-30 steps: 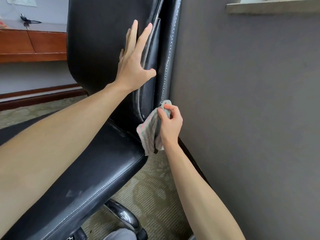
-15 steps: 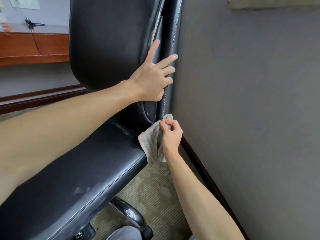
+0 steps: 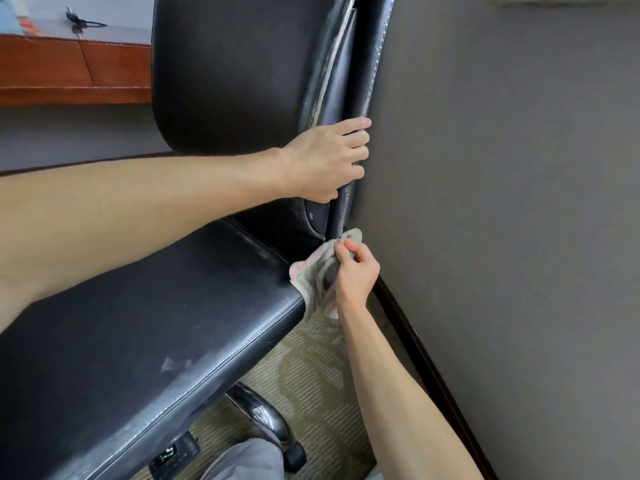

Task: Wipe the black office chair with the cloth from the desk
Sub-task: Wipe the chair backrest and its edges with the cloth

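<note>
While around cloth (image 3: 309, 271), right grip (image 3: 356, 276) curled.

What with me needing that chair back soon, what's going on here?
A person is wiping the black office chair. The right hand pinches a cloth and holds it against the lower side edge of the backrest, just above the seat and close to the grey wall. The left hand lies across the backrest's edge higher up, apparently steadying it.
</note>
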The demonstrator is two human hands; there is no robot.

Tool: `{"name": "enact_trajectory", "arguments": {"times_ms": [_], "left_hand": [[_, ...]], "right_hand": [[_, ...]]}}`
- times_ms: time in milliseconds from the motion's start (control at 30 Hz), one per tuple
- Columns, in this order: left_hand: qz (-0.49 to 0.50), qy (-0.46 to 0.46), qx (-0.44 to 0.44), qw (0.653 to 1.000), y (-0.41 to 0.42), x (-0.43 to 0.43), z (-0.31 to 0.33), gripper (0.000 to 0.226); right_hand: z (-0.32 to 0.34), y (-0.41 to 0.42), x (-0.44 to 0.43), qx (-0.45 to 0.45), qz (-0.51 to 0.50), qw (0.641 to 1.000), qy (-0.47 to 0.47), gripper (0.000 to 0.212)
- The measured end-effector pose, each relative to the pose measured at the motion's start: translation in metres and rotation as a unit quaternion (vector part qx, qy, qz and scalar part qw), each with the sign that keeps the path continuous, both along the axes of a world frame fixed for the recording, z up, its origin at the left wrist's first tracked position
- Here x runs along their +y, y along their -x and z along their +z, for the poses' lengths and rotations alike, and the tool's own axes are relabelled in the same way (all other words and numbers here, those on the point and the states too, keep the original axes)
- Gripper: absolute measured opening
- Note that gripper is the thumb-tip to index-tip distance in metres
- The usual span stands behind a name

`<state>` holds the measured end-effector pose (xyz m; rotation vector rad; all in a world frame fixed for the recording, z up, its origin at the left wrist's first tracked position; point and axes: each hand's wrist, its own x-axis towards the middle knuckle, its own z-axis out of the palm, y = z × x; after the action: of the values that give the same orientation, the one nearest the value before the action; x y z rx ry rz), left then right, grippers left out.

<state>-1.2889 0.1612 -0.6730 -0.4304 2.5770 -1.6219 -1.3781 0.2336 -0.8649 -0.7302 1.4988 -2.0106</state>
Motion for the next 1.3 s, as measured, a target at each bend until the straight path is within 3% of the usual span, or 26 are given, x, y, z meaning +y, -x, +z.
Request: {"name": "enact_trajectory", "arguments": {"times_ms": [267,400,633,900,1300], "left_hand": [[-0.010,-0.004,0.013,1.000,0.003,0.003,-0.007,0.032],[-0.013,-0.003,0.011,1.000,0.010,0.004,-0.007,0.028],[-0.015,-0.012,0.024,1.000,0.007,0.013,-0.007,0.027],[-0.030,-0.036,0.053,0.997,0.005,0.020,-0.012,0.029],[-0.035,-0.044,0.044,0.997,0.001,0.027,-0.010,0.030]], "right_hand": [[0.048,0.005,-0.013,0.056,0.020,0.995,0.085,0.036],[0.022,0.008,0.001,0.030,0.028,0.998,0.044,0.020],[0.017,0.014,0.009,0.000,0.065,0.998,-0.025,0.013],[0.032,0.015,0.004,0.043,0.064,0.996,0.039,0.024],[-0.047,0.019,0.031,0.006,0.091,0.988,-0.122,0.024]]}}
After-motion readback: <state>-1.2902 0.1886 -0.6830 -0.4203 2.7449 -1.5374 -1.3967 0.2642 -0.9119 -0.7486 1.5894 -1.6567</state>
